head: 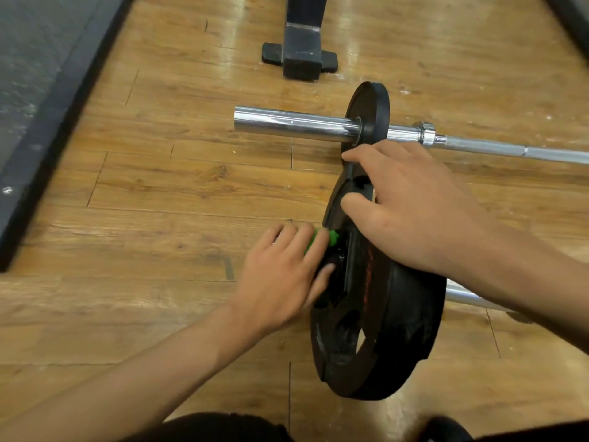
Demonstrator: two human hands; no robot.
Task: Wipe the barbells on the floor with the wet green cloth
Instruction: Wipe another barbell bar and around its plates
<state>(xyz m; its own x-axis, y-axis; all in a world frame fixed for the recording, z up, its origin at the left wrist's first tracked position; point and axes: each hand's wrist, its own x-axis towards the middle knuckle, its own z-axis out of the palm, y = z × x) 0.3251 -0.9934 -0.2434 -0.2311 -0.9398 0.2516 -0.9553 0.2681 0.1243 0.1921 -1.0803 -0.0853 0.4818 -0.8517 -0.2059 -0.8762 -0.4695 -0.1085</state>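
The cloth (322, 237) is bright green. The big plate (398, 330) is matt black with faint red lettering, and the small plate (371, 110) is black too. The bar (293, 122) is shiny silver. The floor (159, 186) is honey-brown wood grain, the mat (32, 59) speckled dark grey, and the stand (301, 55) black.

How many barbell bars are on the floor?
2. One chrome steel bar lies farther off, through a small black plate; the other bar, mostly hidden, shows behind the large black plates.

Red lettering (369, 270) on the black plate (406, 323); too blurred to read.
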